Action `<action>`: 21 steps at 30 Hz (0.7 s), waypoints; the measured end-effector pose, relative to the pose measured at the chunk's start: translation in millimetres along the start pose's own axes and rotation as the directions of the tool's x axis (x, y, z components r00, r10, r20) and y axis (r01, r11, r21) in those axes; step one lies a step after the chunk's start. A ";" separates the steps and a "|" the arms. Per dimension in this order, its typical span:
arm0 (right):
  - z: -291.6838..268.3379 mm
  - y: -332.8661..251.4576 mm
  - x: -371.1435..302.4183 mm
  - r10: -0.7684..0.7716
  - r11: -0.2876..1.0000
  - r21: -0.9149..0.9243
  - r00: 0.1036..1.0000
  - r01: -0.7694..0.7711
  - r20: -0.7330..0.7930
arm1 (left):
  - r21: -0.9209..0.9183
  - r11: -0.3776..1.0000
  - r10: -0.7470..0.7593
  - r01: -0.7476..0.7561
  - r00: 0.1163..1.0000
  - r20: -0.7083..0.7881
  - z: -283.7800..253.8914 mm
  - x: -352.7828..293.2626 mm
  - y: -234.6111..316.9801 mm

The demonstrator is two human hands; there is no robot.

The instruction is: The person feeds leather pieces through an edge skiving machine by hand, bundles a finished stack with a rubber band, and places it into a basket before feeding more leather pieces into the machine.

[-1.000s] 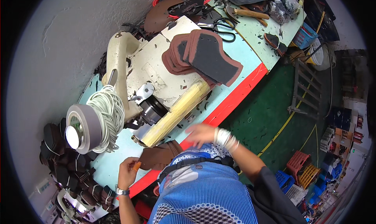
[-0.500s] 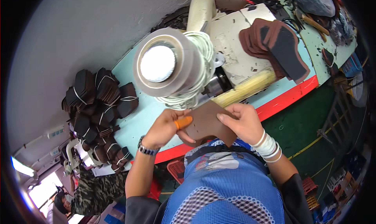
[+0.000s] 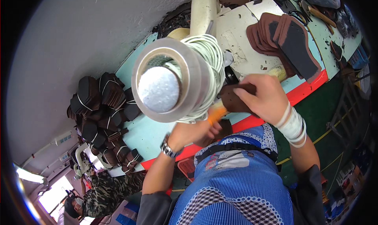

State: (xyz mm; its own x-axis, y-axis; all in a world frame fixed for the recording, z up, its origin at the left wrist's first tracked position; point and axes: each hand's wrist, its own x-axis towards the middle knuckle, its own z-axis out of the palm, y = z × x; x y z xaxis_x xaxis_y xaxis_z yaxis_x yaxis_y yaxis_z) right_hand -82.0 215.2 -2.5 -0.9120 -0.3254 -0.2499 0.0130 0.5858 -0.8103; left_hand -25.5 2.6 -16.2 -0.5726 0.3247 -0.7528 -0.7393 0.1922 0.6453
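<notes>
My right hand [image 3: 264, 96] grips a dark brown leather piece [image 3: 235, 99] above the table's red front edge [image 3: 303, 92]. My left hand [image 3: 195, 131], with a wristwatch and an orange fingertip cover, is closed on another brown piece [image 3: 224, 126] just below it. A big roll of tape [image 3: 167, 79] on a spool wound with white cord [image 3: 208, 59] fills the middle of the view, close to the camera. A cream sewing machine [image 3: 204, 8] stands behind it.
A stack of brown shoe-upper pieces [image 3: 287, 38] lies on the machine table at upper right. Bundles of dark pieces tied with white bands [image 3: 104, 107] are heaped at the left. Another person in camouflage clothing [image 3: 106, 189] is at lower left. Tools lie at the far right [image 3: 319, 14].
The view has swung closer to the tape roll, which now looks much larger. My right hand has lifted the brown piece up and right; my left hand dropped lower beneath it.
</notes>
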 end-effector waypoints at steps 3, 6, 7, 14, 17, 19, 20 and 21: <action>12.6 -4.1 -19.5 0.075 0.931 0.359 0.997 -0.074 0.011 | -0.195 0.979 -0.042 0.061 0.994 0.099 14.8 -13.1 -5.5; 34.4 -3.7 -29.1 0.341 0.658 0.590 0.883 -0.469 0.323 | -0.417 0.908 -0.059 -0.033 0.977 -0.206 5.8 -15.1 -8.8; 41.0 -1.4 -28.7 0.269 0.648 0.641 0.911 -0.411 0.313 | -0.457 0.889 -0.066 -0.033 0.978 -0.199 -1.1 -13.4 -9.8; 54.1 12.8 -24.1 0.379 0.417 0.725 0.830 -0.548 0.409 | -0.483 0.873 -0.056 -0.064 0.972 -0.230 -9.3 0.4 -24.9; 49.2 9.6 -30.3 0.356 0.490 0.747 0.885 -0.449 0.299 | -0.538 0.837 -0.040 -0.097 0.970 -0.238 -2.2 8.9 -24.2; 44.9 4.3 -35.8 0.418 0.028 0.908 0.829 -0.419 0.370 | 0.188 0.960 0.261 -0.208 0.908 -0.329 -11.8 16.7 -14.2; 44.0 0.4 -39.0 0.370 -0.107 0.847 0.770 -0.520 0.520 | 0.486 0.845 0.385 -0.223 0.884 -0.264 -23.0 18.0 -5.9; 41.2 -0.7 -40.1 0.310 -0.148 0.835 0.777 -0.529 0.547 | 0.682 0.722 0.353 -0.117 0.910 -0.218 -35.7 19.0 2.1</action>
State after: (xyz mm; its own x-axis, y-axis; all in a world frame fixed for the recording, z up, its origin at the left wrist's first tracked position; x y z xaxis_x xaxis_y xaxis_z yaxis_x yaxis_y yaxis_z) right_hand -28.6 197.3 -13.8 -0.4804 -0.4779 -0.7354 0.8233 -0.5348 -0.1903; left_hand -50.6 -23.8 -33.8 -0.8593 0.1620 -0.4851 -0.2246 0.7326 0.6425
